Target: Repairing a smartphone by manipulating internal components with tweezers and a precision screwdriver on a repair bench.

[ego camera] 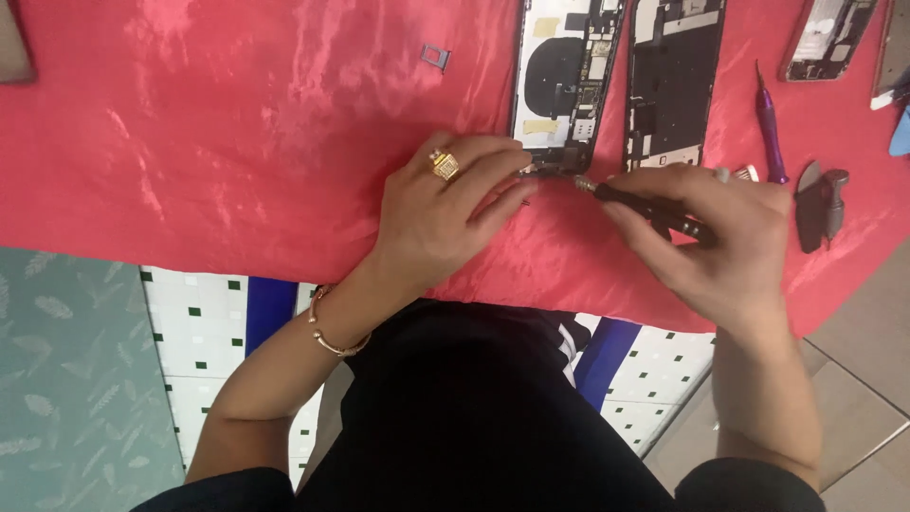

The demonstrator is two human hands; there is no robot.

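Opened phone body on red cloth, bottom edge nearest. Left hand fingers pressed on that edge, holding nothing. Right hand clamped round black screwdriver, tip at bottom edge. Keep driver square, light pressure

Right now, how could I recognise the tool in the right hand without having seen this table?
Find the red cloth and the opened phone lying on it. At its near edge the right hand holds a black screwdriver; the purple screwdriver lies untouched.
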